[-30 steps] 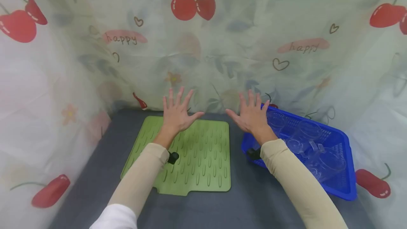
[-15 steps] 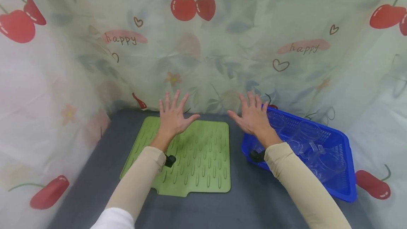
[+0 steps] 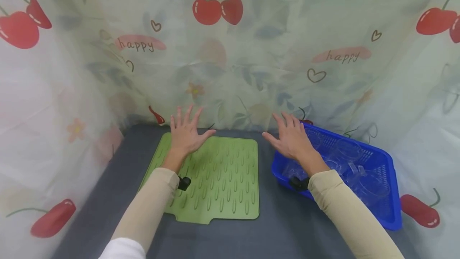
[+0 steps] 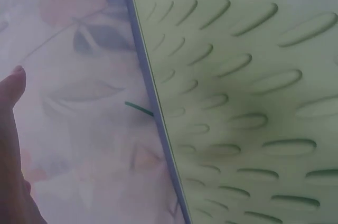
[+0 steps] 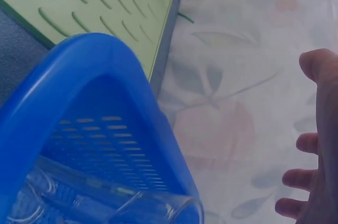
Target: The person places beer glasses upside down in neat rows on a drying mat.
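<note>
My left hand [image 3: 185, 137] hovers over the far left part of a green ridged mat [image 3: 223, 179], fingers spread and holding nothing. In the left wrist view the mat [image 4: 264, 76] fills the right side, with part of the left hand [image 4: 16, 145] at the left edge. My right hand [image 3: 292, 139] is raised near the left end of a blue plastic basket [image 3: 395, 195], its fingers spread with nothing in them. Several clear, see-through vessels [image 3: 370, 183] lie in the basket, some partly hidden behind the right forearm. One clear rim [image 5: 185, 205] shows in the right wrist view.
A dark grey cloth [image 3: 230, 239] covers the table under mat and basket. Behind and on both sides hangs a pale curtain [image 3: 233, 71] printed with cherries and leaves. Each wrist carries a small black device [image 3: 184, 183].
Both hands have drawn apart and slightly back toward me, the left one moving left and the right one moving right. The mat and basket stay in place.
</note>
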A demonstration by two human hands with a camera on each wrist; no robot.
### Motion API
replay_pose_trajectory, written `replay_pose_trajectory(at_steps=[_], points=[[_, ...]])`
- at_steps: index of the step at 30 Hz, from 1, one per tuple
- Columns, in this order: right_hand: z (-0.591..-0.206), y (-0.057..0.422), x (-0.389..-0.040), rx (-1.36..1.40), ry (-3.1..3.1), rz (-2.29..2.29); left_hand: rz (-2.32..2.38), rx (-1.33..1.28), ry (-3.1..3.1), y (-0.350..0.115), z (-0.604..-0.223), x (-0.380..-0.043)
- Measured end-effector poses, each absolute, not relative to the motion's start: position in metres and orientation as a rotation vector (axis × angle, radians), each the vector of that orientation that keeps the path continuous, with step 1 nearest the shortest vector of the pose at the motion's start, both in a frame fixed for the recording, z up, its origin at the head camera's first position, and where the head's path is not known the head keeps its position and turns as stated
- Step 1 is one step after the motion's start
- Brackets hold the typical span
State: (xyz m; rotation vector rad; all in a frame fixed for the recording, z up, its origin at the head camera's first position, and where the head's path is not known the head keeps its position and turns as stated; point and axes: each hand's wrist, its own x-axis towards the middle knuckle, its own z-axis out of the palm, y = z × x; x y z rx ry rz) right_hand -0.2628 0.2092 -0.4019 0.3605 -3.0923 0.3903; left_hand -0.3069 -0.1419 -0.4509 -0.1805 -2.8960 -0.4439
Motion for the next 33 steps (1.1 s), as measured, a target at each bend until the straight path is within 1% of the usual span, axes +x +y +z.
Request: replay_pose_trajectory(at_steps=[23,33], points=[[-0.404,0.237,-0.242,0.479,-3.145,0.458,-0.659,0.020,-2.944,-0.192,-0.481,-0.296],[-0.410,0.249,-0.232,0.481,-3.138,0.486,-0.638,0.031,-2.994,-0.209,-0.486,-0.296]])
